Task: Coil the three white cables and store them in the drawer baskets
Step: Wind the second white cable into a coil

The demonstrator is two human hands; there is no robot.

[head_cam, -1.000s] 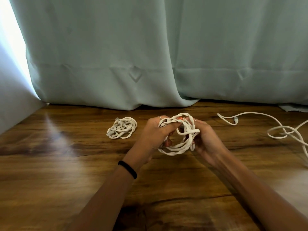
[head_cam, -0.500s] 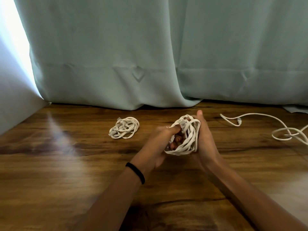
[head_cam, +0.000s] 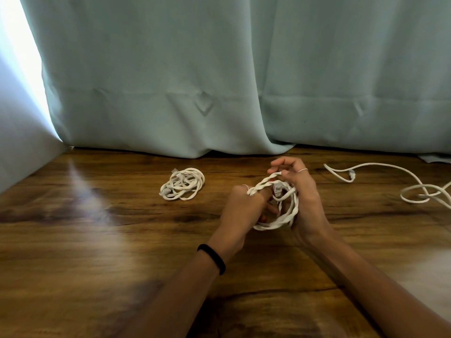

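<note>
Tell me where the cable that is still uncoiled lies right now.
In the head view, the uncoiled cable sprawls loose on the wooden floor at far right, beyond the right hand, near the curtain hem.

My left hand point(head_cam: 244, 206) and right hand point(head_cam: 301, 203) both have their fingers curled round a coiled white cable point(head_cam: 278, 206) held just above the wooden worktop point(head_cam: 97, 240), its twisted strands running between the two grips and a plug end showing at the middle. A finished cable coil point(head_cam: 182, 183) lies to the left near the pale green curtain point(head_cam: 219, 69). A loose white cable point(head_cam: 390, 176) trails at the right, well apart from my hands.
</note>
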